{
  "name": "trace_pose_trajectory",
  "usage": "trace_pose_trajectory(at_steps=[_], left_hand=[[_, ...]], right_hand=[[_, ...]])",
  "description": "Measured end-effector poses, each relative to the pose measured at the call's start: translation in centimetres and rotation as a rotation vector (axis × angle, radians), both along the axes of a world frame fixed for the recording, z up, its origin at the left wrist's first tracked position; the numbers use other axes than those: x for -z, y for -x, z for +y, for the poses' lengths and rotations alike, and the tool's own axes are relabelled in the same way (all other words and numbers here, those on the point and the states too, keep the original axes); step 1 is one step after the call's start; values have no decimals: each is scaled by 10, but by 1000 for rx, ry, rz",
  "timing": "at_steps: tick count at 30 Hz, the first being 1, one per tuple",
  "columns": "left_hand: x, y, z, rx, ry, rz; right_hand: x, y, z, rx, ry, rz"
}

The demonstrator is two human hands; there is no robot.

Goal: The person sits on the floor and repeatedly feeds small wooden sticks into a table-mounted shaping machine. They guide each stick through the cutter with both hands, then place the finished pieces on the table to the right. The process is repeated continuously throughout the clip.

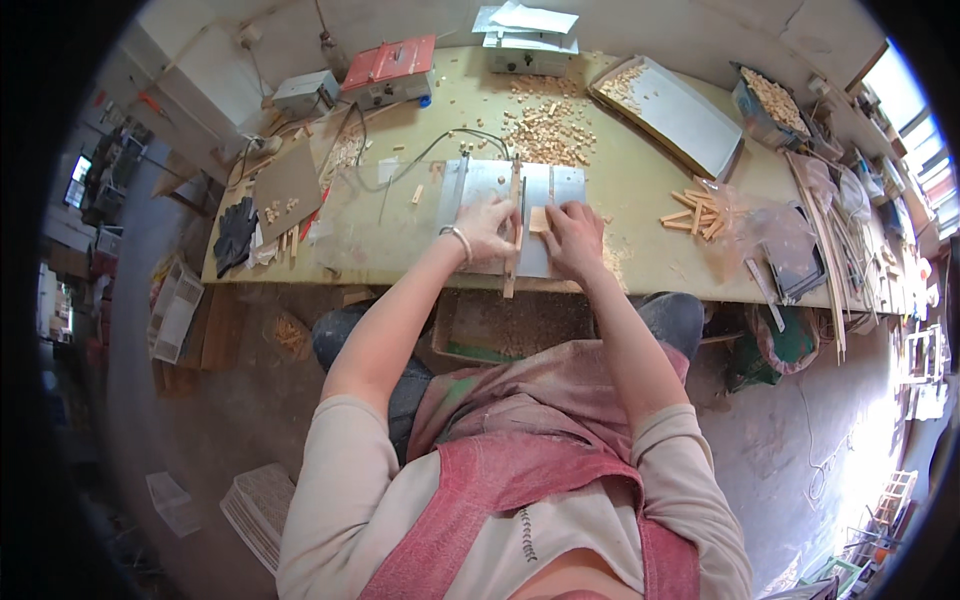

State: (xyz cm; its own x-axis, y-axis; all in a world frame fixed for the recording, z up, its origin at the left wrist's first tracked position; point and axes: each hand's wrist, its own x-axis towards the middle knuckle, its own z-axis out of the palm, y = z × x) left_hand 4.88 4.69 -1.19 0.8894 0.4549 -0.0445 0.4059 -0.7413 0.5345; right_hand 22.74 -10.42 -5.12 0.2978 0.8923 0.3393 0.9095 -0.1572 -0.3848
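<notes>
A small wooden block (539, 219) lay on the metal plate (560, 185) near the bench's (640, 180) front edge, pinched, it seemed, by the right hand (575, 238). The left hand (487, 230) pressed flat beside a thin wooden strip (513, 235) crossing the plate. Behind lay a heap of wood pieces (548, 130). Toward the back right corner, a shallow tray (690, 120) held a few pieces, and a box (770, 100) was full of them.

A clear plastic bag (770, 235) lies crumpled on the bench's right side — wooden sticks (695, 212) at its mouth.
</notes>
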Motion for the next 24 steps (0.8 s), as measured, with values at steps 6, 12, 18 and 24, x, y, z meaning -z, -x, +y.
trace_pose_trajectory(at_steps=[6, 12, 18, 24], left_hand=[[-4, 36, -14, -33, 271, -69], [3, 23, -20, -116, 113, -82], [12, 12, -16, -117, 58, -175], [15, 3, -8, -161, 101, -153]], right_hand=[[-5, 31, -36, -102, -48, 101], [-8, 39, -29, -126, -48, 88], [-8, 32, -17, -120, -29, 67], [-3, 27, -4, -99, -32, 53]])
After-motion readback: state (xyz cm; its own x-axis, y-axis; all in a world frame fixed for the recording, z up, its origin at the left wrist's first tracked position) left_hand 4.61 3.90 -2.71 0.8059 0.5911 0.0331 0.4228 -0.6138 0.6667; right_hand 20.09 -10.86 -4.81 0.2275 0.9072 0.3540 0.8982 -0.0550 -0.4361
